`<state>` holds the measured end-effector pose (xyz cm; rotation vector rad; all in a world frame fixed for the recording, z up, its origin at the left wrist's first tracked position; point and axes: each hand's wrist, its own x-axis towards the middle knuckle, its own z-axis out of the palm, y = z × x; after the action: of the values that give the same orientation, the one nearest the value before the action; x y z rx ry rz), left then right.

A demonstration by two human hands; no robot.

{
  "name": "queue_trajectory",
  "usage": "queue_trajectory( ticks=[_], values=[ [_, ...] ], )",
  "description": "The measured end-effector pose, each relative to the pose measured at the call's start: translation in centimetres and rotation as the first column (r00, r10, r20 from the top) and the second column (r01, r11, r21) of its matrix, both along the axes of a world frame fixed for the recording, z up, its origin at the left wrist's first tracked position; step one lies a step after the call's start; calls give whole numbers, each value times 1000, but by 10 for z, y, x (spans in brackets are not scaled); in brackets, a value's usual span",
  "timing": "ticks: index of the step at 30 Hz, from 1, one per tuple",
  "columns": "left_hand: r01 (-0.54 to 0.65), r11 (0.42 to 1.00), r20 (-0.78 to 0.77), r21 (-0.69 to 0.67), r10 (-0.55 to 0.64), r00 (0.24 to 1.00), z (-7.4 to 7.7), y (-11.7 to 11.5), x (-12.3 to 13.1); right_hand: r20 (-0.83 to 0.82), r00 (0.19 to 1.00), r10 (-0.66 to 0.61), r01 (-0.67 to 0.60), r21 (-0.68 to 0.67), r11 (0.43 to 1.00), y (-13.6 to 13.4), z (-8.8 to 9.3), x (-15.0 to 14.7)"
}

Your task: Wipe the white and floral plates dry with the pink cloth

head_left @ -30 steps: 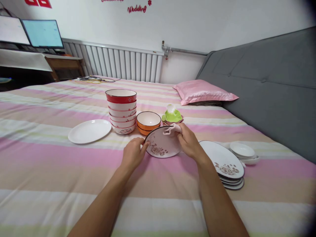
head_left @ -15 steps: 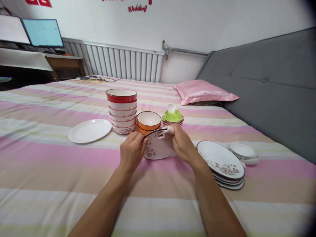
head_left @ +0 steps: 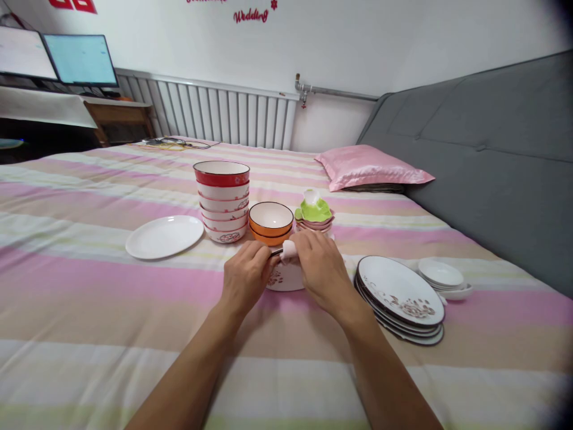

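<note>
A white plate (head_left: 289, 279) with a dark rim and brown flowers stands tilted up between my hands, its face partly hidden by them. My left hand (head_left: 246, 272) is closed on the plate's left edge. A pale pink cloth (head_left: 290, 251) is folded over the upper rim, pinched there by my right hand (head_left: 321, 266). Just behind the plate sit two stacked orange bowls (head_left: 271, 224). To their right is a stack of leaf-shaped dishes, a green dish (head_left: 314, 210) near its top. A stack of matching flowered plates (head_left: 398, 292) lies right of my right hand.
A tall stack of red and white bowls (head_left: 222, 203) stands left of the orange ones, beside a white oval plate (head_left: 165, 237). Small white dishes (head_left: 442, 275) lie at the right. Farther back are a pink pillow (head_left: 373, 167), cables (head_left: 179, 143) and a grey headboard (head_left: 483, 143). Striped bedding lies beneath everything.
My right hand has slid the cloth leftward along the plate's rim, closer to my left hand. The plate's upper edge has dipped slightly, and my left hand has shifted a little to the right.
</note>
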<state>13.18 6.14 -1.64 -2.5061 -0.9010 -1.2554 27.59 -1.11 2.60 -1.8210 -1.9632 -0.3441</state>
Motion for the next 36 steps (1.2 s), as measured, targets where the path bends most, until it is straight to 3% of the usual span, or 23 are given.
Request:
queue_trajectory(
  ticks=[4, 8, 10, 12, 20, 25, 30, 36],
  values=[
    [33, 958, 15, -285, -30, 999, -2, 1, 0, -90, 996, 19, -16, 31, 999, 5, -6, 11],
    [-8, 779, -78, -627, -52, 996, -6, 4, 0, -231, 973, 29, -20, 43, 999, 10, -12, 31],
    [-69, 689, -177, -722, -87, 980, -8, 5, 1, -295, 955, 29, -15, 49, 999, 12, -15, 40],
    [-133, 647, -257, -750, -101, 961, -11, 5, 2, -341, 940, 18, -3, 45, 999, 13, -17, 46],
    [-118, 654, -210, -747, -63, 976, -12, 7, 4, -408, 911, 54, -26, 74, 997, 12, -16, 50],
    [-27, 749, -3, -662, 34, 999, -7, 9, 1, -522, 846, 111, -52, 126, 991, 14, -18, 50],
    [79, 837, 204, -542, 41, 978, -3, 9, -3, -577, 807, 123, -68, 117, 991, 18, -23, 46],
    [96, 834, 247, -543, 49, 968, -2, 10, -5, -580, 811, 82, -75, 37, 996, 17, -22, 41]
  ],
)
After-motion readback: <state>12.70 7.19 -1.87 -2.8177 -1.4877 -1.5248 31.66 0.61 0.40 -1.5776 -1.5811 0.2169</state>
